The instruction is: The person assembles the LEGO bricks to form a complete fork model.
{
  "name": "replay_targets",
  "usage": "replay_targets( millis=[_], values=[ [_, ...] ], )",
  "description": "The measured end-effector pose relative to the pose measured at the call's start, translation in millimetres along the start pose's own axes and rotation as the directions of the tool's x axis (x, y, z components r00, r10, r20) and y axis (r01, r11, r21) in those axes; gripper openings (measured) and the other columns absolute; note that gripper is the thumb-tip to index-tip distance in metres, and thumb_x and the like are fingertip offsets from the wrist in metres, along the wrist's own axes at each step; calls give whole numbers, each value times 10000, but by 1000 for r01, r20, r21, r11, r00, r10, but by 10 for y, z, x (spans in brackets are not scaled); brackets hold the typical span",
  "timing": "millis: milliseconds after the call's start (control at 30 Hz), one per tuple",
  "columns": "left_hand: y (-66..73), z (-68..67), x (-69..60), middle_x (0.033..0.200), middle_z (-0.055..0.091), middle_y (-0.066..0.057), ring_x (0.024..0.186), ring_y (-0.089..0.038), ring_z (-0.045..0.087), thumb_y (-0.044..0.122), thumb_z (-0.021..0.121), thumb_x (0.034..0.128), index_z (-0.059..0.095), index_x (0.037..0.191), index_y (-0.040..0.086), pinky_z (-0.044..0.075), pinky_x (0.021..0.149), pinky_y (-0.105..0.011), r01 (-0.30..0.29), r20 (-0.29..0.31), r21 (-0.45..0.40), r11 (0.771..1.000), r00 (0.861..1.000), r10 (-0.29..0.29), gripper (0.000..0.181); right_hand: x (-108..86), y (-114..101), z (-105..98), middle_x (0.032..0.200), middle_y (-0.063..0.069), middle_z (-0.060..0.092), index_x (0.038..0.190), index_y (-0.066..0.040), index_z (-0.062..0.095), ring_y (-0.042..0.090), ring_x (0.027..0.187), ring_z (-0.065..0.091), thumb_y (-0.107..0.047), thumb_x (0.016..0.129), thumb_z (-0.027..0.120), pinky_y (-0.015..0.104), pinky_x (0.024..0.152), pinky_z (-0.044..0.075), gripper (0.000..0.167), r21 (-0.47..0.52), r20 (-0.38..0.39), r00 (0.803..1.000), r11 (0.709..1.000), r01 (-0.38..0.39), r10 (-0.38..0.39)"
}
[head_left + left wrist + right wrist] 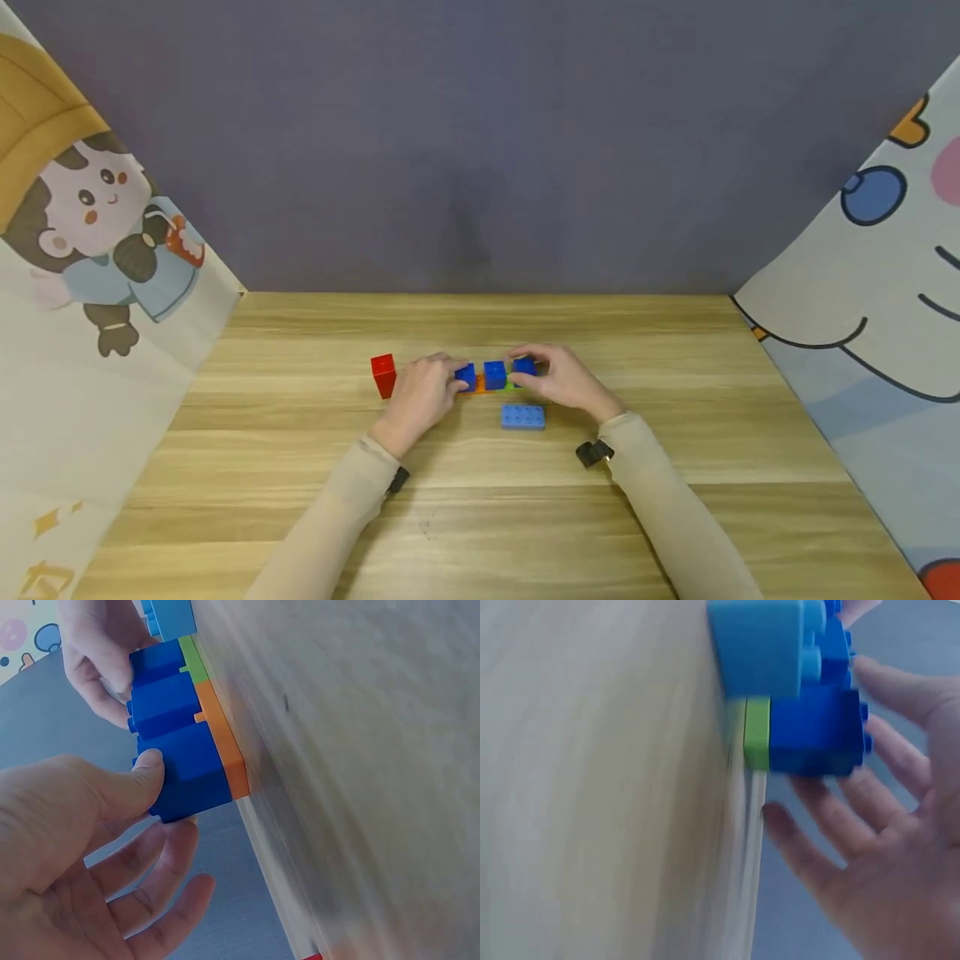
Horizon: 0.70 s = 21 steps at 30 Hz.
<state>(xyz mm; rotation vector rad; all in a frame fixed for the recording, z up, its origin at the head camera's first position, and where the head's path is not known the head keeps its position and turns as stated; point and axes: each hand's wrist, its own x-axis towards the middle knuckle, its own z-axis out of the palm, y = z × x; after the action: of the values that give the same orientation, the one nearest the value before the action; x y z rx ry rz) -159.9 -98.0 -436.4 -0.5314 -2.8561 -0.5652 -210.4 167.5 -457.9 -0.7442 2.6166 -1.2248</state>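
Observation:
A row of three dark blue toy blocks stands on a thin base of an orange piece (225,742) and a lime green piece (757,735). My left hand (422,397) pinches the left blue block (187,772), thumb on the near face and fingers behind. At the other end, my right hand (562,379) has thumb and fingers around the right blue block (815,731). Between the hands sits the middle blue block (494,375), untouched. A lighter blue brick (522,417) with several studs lies in front of the row.
A tall red block (383,376) stands left of my left hand on the wooden table (480,517). Behind the table rises a grey panel (480,150). Printed cartoon panels flank both sides.

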Motion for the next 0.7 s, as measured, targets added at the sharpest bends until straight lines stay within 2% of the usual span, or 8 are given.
replay_targets(
  millis=[100,200,367,700],
  values=[
    [3,12,6,1154,799,-106,882,-277,772,230,831,949,805,1235,107,605,648,-365,2,5,-5,1000,1000,-2,313,-76,37,-92,1396,74,717,1397,-112,698,294,1237,691,-322,996,774,514,1062,571,459,34,-14,999,999,-31,32],
    [3,27,16,1173,795,-108,928,-288,774,224,826,953,801,1245,105,626,704,-394,0,15,-13,1000,1000,0,316,-135,62,-157,1348,70,737,1382,-104,707,288,1210,701,-326,995,776,511,1048,579,451,53,-21,998,997,-64,65],
    [-40,28,13,1183,791,-112,988,-304,774,220,818,960,797,1251,97,641,789,-443,0,15,-21,1000,1000,0,317,-99,74,-120,1261,61,764,1338,-134,738,235,1116,730,-328,982,793,462,981,615,410,47,-29,996,996,-81,82],
    [-23,-25,72,1157,797,-118,973,-298,772,227,823,955,796,1254,89,643,787,-435,-11,56,-30,999,998,12,330,-77,81,-100,1259,73,769,1292,-147,771,223,1066,738,-308,969,810,441,936,628,363,33,-50,994,995,-97,98]
  ],
)
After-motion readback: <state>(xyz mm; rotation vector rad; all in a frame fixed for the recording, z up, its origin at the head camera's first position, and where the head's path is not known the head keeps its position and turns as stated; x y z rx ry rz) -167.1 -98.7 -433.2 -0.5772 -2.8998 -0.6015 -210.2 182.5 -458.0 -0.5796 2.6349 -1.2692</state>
